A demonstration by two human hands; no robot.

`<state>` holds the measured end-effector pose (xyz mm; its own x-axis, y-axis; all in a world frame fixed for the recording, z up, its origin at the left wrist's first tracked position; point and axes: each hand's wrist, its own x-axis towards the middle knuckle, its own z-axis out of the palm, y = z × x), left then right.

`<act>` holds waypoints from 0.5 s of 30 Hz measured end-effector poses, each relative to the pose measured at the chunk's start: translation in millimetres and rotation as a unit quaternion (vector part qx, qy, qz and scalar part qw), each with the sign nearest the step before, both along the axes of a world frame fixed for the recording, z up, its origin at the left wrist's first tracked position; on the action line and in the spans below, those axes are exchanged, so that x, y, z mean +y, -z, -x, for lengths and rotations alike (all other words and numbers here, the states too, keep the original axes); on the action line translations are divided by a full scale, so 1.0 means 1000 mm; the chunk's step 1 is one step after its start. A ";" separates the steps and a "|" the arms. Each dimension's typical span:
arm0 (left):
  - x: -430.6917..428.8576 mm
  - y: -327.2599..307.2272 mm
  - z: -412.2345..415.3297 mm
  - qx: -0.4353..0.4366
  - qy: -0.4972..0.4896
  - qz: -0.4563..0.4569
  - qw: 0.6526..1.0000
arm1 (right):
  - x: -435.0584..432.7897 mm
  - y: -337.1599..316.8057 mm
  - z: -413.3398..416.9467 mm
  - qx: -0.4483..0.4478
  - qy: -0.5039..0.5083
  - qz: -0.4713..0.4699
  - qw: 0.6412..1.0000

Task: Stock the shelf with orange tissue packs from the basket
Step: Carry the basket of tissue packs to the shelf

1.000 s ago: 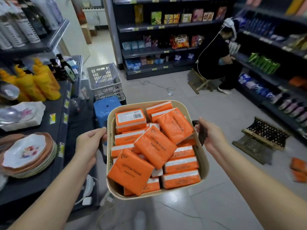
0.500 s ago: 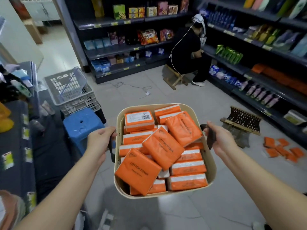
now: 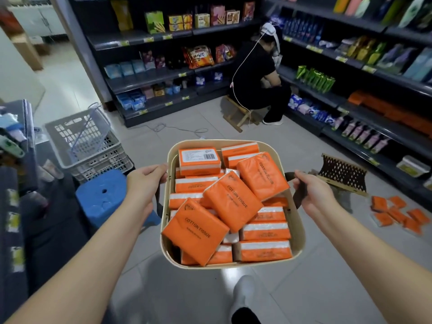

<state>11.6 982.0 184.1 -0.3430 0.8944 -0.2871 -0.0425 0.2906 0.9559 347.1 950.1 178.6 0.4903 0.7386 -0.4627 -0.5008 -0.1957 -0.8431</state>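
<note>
- This is a small retail shop: dark metal shelving (image 3: 149, 40) runs across the top of the frame and down the right side, each shelf edged with price tags.
- Snack boxes (image 3: 182, 21) sit at upper centre; packaged toiletries (image 3: 315, 78) fill the right-hand shelves.
- Orange packs (image 3: 385, 111) line a shelf at right.
- A grey plastic shopping basket (image 3: 86, 139) stands at left on the tiled floor (image 3: 327, 288).
- Another person (image 3: 257, 76) crouches at the shelves, upper centre.
</note>
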 end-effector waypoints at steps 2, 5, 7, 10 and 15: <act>0.017 0.003 -0.007 0.011 -0.001 0.003 1.000 | 0.015 0.003 -0.008 0.003 -0.003 0.005 1.000; 0.045 0.007 -0.022 0.023 0.004 0.003 1.000 | 0.039 0.007 -0.021 -0.001 -0.015 0.019 1.000; 0.066 0.008 -0.038 0.029 0.009 0.007 1.000 | 0.059 0.012 -0.035 0.004 -0.019 0.022 1.000; 0.101 0.009 -0.068 0.027 0.006 0.017 0.999 | 0.093 0.019 -0.064 0.026 -0.011 0.019 0.999; 0.168 0.013 -0.125 0.026 0.006 0.043 0.999 | 0.153 0.024 -0.122 0.030 -0.016 0.035 0.999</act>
<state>136.7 1149.5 171.5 -0.3479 0.8718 -0.3449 0.0102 0.3714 0.9284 469.1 1103.5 154.7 0.4371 0.7186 -0.5409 -0.5421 -0.2694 -0.7960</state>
